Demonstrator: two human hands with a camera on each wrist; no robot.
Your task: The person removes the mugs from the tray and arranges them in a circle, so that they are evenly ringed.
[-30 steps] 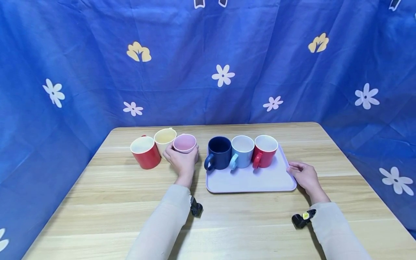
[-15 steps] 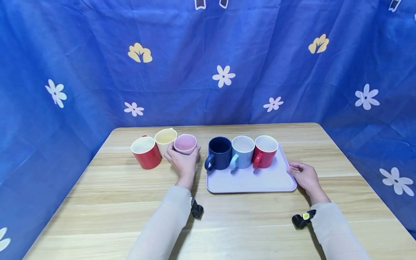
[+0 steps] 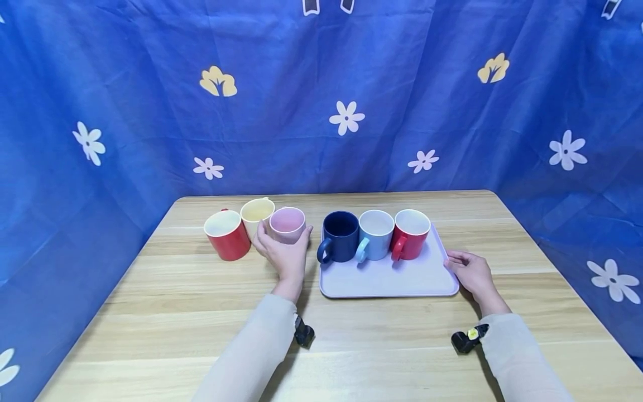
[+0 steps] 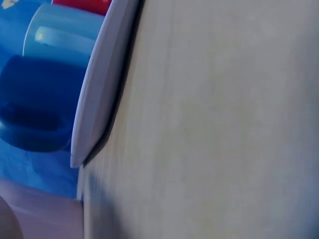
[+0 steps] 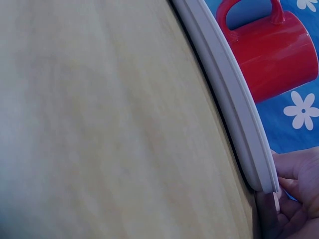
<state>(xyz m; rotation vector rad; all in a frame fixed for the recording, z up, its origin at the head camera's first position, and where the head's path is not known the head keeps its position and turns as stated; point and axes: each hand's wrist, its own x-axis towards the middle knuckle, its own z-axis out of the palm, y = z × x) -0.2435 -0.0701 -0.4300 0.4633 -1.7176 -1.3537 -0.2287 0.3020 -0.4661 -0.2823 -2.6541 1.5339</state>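
1. Six mugs, one tray [image 3: 392,282] and two hands at a wooden table [image 3: 150,312]. Three mugs stand in a row on the tray: navy mug [image 3: 341,244], light-blue mug [image 3: 378,243], red mug [image 3: 412,243]. Three stand off it, toward its 10 o'clock: pink mug [image 3: 288,233], yellow mug [image 3: 252,226], second red mug [image 3: 229,241].
2. The left hand [image 3: 283,259] is at the pink mug's 6 o'clock, fingers either side; whether they grip, I cannot tell. The right hand [image 3: 472,273] pinches the tray's rim at 3 o'clock.
3. Only the head view shows the yellow mug and second red mug. The left wrist view adds the pink mug's base, down at the tabletop.
4. The pink mug is upright, long axis vertical, handle hidden. The tray's long axis runs 9 to 3 o'clock; handles on it point to 7.
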